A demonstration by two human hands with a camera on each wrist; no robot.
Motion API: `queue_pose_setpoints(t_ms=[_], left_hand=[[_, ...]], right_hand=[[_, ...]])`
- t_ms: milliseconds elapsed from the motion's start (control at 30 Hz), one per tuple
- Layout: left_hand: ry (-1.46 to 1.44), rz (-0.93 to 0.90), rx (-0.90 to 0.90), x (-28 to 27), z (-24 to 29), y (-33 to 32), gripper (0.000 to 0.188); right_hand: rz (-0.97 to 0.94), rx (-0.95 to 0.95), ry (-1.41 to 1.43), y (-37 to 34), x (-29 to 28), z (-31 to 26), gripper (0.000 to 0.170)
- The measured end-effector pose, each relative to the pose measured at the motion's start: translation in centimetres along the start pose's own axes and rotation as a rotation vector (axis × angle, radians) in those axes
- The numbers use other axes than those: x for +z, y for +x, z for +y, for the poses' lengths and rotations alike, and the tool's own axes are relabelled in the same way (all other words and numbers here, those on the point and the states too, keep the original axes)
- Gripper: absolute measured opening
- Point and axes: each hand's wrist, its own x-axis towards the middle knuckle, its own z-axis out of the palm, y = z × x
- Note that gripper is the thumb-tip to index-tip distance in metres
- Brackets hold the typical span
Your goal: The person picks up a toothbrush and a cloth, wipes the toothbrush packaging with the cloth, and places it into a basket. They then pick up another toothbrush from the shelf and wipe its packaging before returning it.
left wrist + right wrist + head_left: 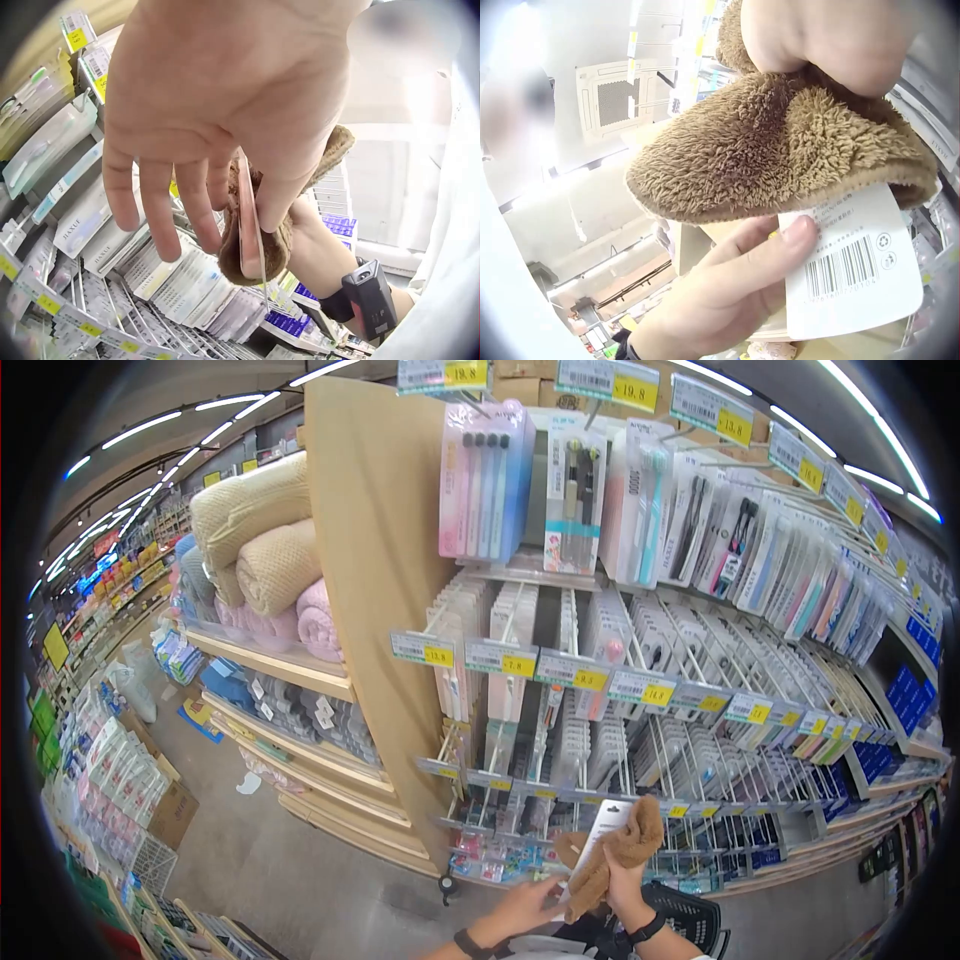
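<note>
A brown fluffy cloth with a stitched edge is held up low in the head view, before the shelves. My right hand grips it in a bunch; in the right wrist view that hand covers its upper part. A white card tag with a barcode sticks out from under the cloth's edge. My left hand pinches this card, its thumb lying flat on the barcode side. Seen from the left wrist, the card stands edge-on between thumb and fingers, with brown cloth on both sides.
Hanging toothbrush packs fill the rack ahead, with price labels along its rails. Rolled towels lie on a wooden shelf unit at left. A black basket is low by the right hand. Boxes stand across the aisle.
</note>
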Motion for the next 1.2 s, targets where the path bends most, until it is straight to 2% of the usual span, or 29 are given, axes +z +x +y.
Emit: queue_pose_setpoints(t_ms=[67, 133, 200, 233, 267, 300, 333, 367, 400, 433, 467, 500, 567, 667, 733, 800, 867, 933, 1000, 1067, 1100, 1133, 1200], left_hand=[[-0.124, 0.006, -0.038, 0.5, 0.7, -0.2, 0.06], [-0.15, 0.012, -0.06, 0.2, 1.8, -0.1, 0.066], [-0.195, -0.092, -0.184, -0.3, 3.7, -0.1, 0.057], [-0.263, 0.132, -0.182, 0.2, 6.0, -0.8, 0.035], [-0.26, 0.144, -0.183, 0.3, 6.2, -0.6, 0.035], [-0.24, 0.067, -0.147, 0.2, 6.3, -0.4, 0.046], [-0.216, -0.006, -0.111, 0.0, 6.4, -0.1, 0.06], [-0.207, 0.015, -0.11, 0.7, 6.2, 0.1, 0.06], [-0.165, 0.084, -0.003, 1.9, 5.4, 0.2, 0.064], [-0.118, 0.148, 0.102, 2.6, 5.2, 0.6, 0.069], [-0.103, 0.162, 0.102, 2.6, 5.7, 1.1, 0.069], [-0.102, 0.142, 0.088, 2.6, 6.4, 1.5, 0.07], [-0.099, 0.096, 0.058, 2.7, 8.0, 1.9, 0.071], [-0.105, 0.026, 0.0, 3.4, 10.7, 2.2, 0.073], [-0.112, -0.014, -0.051, 4.1, 12.2, 2.1, 0.074], [-0.123, -0.058, -0.127, 5.1, 13.2, 1.4, 0.075], [-0.122, -0.067, -0.203, 6.7, 12.6, 0.6, 0.076], [-0.106, 0.066, 0.01, 9.3, 10.0, -0.1, 0.076], [-0.186, 0.122, -0.003, 9.5, 11.1, -1.2, 0.077], [-0.135, -0.054, -0.105, 8.6, 12.5, -2.1, 0.078], [-0.083, -0.019, -0.041, 9.2, 11.7, -2.5, 0.074], [-0.073, 0.0, -0.056, 9.3, 11.8, -2.9, 0.074], [-0.083, 0.106, 0.183, 9.3, 12.2, -3.6, 0.07]], right_hand=[[0.075, 0.116, 0.11, -0.1, -0.1, -0.3, 0.047], [0.063, 0.128, 0.136, 0.1, -0.5, 0.2, 0.045], [0.051, 0.144, 0.158, 0.4, -0.8, 0.3, 0.044], [0.06, 0.151, 0.177, 0.4, -1.0, 0.2, 0.048], [0.069, 0.161, 0.196, 0.2, -1.2, 0.0, 0.054], [0.053, 0.161, 0.2, -0.2, -1.5, -0.1, 0.054], [-0.055, 0.083, 0.156, -0.6, -1.6, -0.2, 0.059], [-0.165, 0.002, 0.113, -0.8, -1.5, -0.8, 0.065], [-0.187, -0.005, 0.123, -0.8, -1.0, -1.6, 0.065], [-0.257, -0.145, 0.132, -1.2, -0.6, -2.5, 0.065], [-0.32, -0.285, 0.143, -1.5, -0.4, -3.3, 0.066], [-0.332, -0.291, 0.159, -1.8, -1.5, -3.3, 0.066], [-0.349, 0.053, -0.153, -2.6, -5.0, -2.2, 0.054], [-0.347, 0.136, -0.191, -2.7, -6.7, -2.6, 0.061], [-0.36, 0.087, -0.181, -2.3, -8.3, -1.8, 0.057], [-0.264, 0.051, -0.191, -2.2, -9.9, -1.2, 0.051], [-0.264, 0.086, -0.145, -1.7, -12.3, 1.3, 0.048], [-0.278, 0.121, -0.108, -1.4, -13.6, 2.5, 0.045], [-0.193, 0.189, 0.006, -1.3, -13.6, 1.1, 0.038], [0.003, 0.329, 0.042, -2.2, -10.1, -7.2, 0.033], [-0.066, 0.265, 0.083, -1.3, -11.4, -5.4, 0.033], [-0.132, 0.199, 0.128, 0.2, -12.9, -3.7, 0.033], [-0.193, 0.246, 0.157, 1.1, -14.1, -3.8, 0.036]])
